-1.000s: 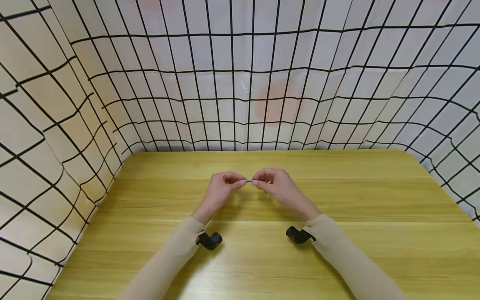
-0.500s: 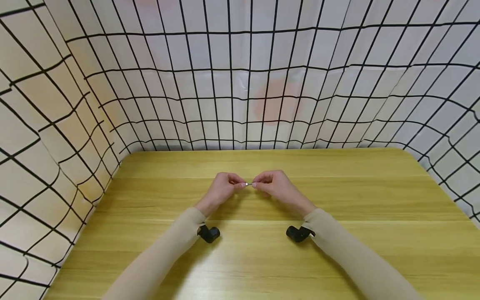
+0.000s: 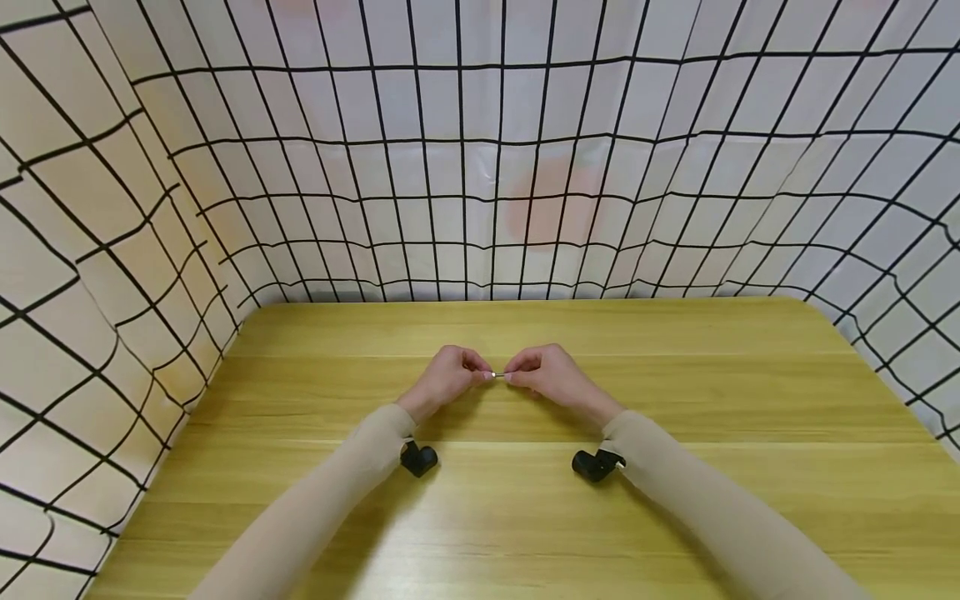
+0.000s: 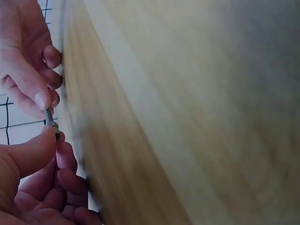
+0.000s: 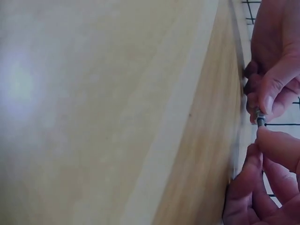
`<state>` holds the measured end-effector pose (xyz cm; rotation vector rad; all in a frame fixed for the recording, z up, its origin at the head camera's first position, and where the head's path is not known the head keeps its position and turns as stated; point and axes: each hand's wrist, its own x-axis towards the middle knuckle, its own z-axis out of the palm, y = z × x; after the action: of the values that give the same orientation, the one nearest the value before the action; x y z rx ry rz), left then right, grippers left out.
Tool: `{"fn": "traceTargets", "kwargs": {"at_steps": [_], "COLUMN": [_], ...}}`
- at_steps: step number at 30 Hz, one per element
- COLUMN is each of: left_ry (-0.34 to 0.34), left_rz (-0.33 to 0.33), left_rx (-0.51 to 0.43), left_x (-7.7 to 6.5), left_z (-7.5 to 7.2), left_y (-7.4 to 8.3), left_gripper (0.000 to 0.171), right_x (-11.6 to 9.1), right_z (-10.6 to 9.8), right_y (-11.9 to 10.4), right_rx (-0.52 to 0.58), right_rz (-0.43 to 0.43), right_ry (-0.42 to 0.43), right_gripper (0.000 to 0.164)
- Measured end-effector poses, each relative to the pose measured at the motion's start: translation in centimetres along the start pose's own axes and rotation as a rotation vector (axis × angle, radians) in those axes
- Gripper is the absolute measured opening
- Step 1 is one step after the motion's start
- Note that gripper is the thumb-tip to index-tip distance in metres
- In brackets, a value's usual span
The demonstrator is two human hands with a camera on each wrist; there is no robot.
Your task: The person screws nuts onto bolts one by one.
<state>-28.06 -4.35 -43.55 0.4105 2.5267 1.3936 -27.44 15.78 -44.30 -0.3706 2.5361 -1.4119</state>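
Note:
Over the table, a small metal bolt (image 3: 500,375) lies roughly level between both hands in the head view. My left hand (image 3: 446,377) pinches its left end with thumb and fingertips, where a nut (image 5: 260,115) shows in the right wrist view. From the other side, my right hand (image 3: 553,377) grips the thin shank between thumb and index finger. Seen from the left wrist, the bolt (image 4: 48,115) runs from one set of fingertips to the other. The fingers hide both of its ends. My other fingers are loosely curled on each hand.
A wooden table (image 3: 495,517) spreads under both arms. Behind it and along the sides rises a black wire grid (image 3: 465,142) before pale sheeting. A black wrist camera (image 3: 418,458) juts from the left sleeve, and another black camera (image 3: 596,465) from the right one.
Both hands have come slightly lower in the head view, toward the person, with the bolt between them. The left fingertips have shifted a little on the nut, and both hands keep their pinch.

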Motion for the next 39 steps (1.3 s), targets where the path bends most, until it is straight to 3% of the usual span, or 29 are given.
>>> {"fn": "traceTargets", "kwargs": {"at_steps": [5, 16, 39], "left_ry": [-0.021, -0.040, -0.065], "left_rz": [0.040, 0.064, 0.063], "left_rx": [0.066, 0.109, 0.069], "left_x": [0.28, 0.32, 0.02], "left_z": [-0.17, 0.23, -0.29], "left_y": [-0.13, -0.37, -0.55], "left_gripper": [0.007, 0.005, 0.006], "right_x": [0.16, -0.08, -0.24], "right_z": [0.12, 0.31, 0.38], "right_y": [-0.02, 0.30, 0.27], "right_rx": [-0.075, -0.169, -0.196], "right_rz": [-0.022, -0.029, -0.043], "right_ry": [0.020, 0.029, 0.041], "right_gripper": [0.007, 0.004, 0.006]}}
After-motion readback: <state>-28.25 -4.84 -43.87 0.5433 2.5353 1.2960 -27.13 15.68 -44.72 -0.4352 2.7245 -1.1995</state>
